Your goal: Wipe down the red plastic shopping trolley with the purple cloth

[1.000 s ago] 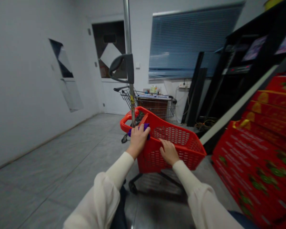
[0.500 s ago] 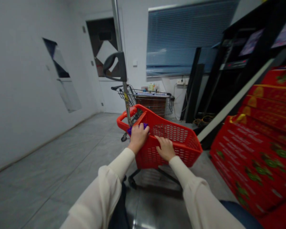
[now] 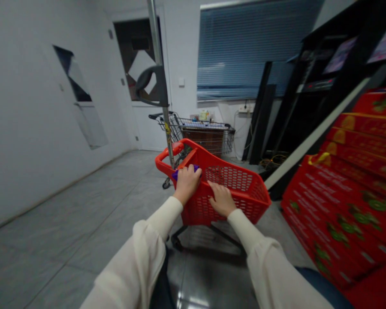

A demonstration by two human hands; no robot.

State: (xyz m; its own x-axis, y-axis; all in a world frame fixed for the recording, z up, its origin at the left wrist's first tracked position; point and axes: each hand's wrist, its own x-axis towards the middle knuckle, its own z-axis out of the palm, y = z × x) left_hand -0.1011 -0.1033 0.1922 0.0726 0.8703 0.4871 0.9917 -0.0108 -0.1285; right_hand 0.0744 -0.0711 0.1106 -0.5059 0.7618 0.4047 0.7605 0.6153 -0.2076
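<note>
A red plastic shopping cart [image 3: 193, 210] stands sideways before me on dark legs with casters. On its near rim, close to the handle end, my left hand [image 3: 188, 180] is closed over a purple cloth [image 3: 175, 174], which shows at both sides of the fingers. My right hand [image 3: 222, 199] rests on the same rim a little further right. Its fingers curl over the top edge and the thumb lies against the outer side wall. The cart's perforated far wall [image 3: 230, 176] shows behind my hands.
A metal pole with a grey handle [image 3: 162, 86] rises behind the cart's handle end. Beyond it stands a wire cart [image 3: 227, 139]. Red cartons [image 3: 328, 214] are stacked at right, beside a leaning white bar [image 3: 309, 141]. Grey tiled floor [image 3: 83, 240] spreads at left.
The whole view has shifted slightly, with the cart appearing a little further left and up. Both hands keep their places on the rim, the left still on the purple cloth.
</note>
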